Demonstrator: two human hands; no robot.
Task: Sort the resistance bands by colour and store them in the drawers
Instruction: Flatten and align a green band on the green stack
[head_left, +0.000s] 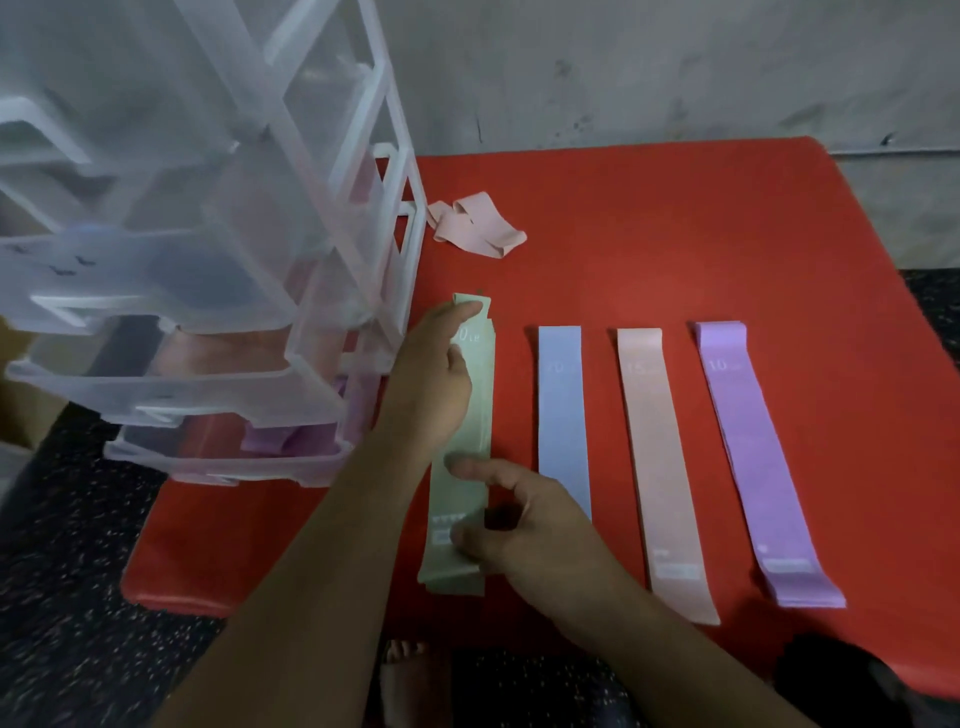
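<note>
A stack of green resistance bands (465, 457) lies flat on the red table (675, 234). My left hand (434, 374) presses on its far end with a stretched finger. My right hand (519, 525) pinches the near part of the green bands between thumb and fingers. To the right lie a blue band (563, 410), a pink band (660, 447) and a stack of purple bands (753, 447), side by side. A crumpled pink band (475, 223) lies further back. The clear plastic drawer unit (208, 260) stands at the left, several drawers pulled out; the lowest one holds purple bands (280, 439).
A grey wall rises behind the table. Dark speckled floor surrounds it, and a bare foot (405, 670) shows under the front edge. A dark object (841, 675) sits at the table's near right corner. Cardboard shows at the far left.
</note>
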